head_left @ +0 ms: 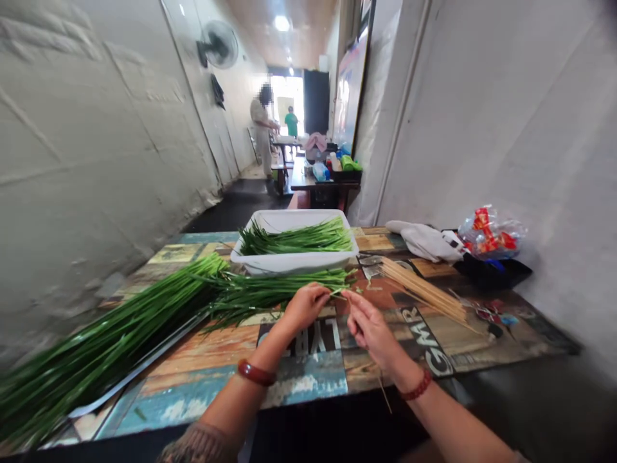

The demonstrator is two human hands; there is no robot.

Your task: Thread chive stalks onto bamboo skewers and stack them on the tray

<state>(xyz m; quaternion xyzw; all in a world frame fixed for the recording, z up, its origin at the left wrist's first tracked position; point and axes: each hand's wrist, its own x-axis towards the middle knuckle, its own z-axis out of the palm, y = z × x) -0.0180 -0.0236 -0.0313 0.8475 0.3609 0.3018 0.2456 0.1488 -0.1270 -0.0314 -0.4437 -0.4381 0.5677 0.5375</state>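
Observation:
My left hand (306, 307) is closed in a pinch on the pale stem ends of some garlic chives (336, 293). Close beside it on the right, my right hand (372, 326) is curled around a thin bamboo skewer (385, 393), whose lower end sticks out beneath the palm. The fingertips of both hands nearly meet at the stems. Just beyond them lies a small pile of chives (260, 290), stems to the right. A white plastic tub (295, 262) behind it holds more chives (301, 239). Several loose skewers (424, 289) rest right of my hands.
A long bundle of chives (116, 328) spreads over the left of the patterned table (308, 373). At the back right are a pale cloth (427, 241) and a clear bag with red wrappers (491, 233). Two people (263, 128) stand far down the room.

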